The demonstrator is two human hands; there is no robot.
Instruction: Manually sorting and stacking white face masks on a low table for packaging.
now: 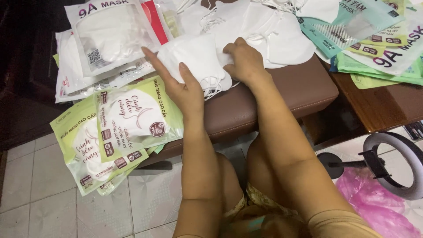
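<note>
My left hand (178, 86) lies flat, fingers stretched out, against the left side of a small stack of white face masks (196, 57) on a brown padded stool (286, 88). On the right side of the same stack, my right hand (244, 59) presses down with curled fingers. The masks' ear loops (213, 90) spill out under both hands. Many more loose white masks (264, 26) are piled behind the stack.
Green-and-white filled mask packets (132, 119) hang off the stool's left edge, with clear packets (105, 39) behind them. Teal and green packets (374, 39) cover a wooden table at right. A ring light (396, 165) and pink plastic bag (374, 207) sit on the tiled floor.
</note>
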